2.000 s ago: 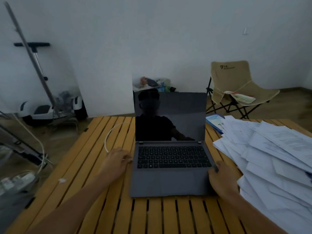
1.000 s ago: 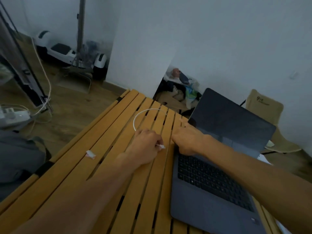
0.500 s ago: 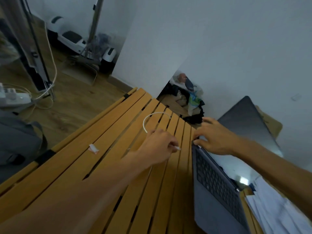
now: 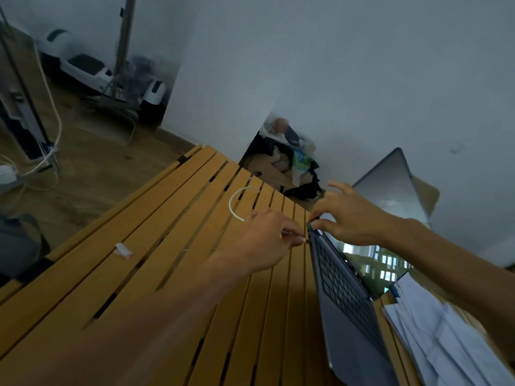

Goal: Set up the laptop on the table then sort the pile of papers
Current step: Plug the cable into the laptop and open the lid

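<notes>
Plug of the white charging cable (image 4: 237, 203), pinched in my left hand (image 4: 267, 240), had reached the laptop (image 4: 348, 296) edge on the slatted table (image 4: 167, 246); right hand (image 4: 351, 218) gripped its back corner; papers (image 4: 446, 335) still unsorted.

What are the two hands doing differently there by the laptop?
The left hand pinches the plug end of the white cable, fingertips drawn together; the right hand grips the laptop at its back corner near the hinge, some fingers spread. The left hand is over the slatted table; the right hand reaches across the laptop. Both meet at the laptop's left edge.
</notes>
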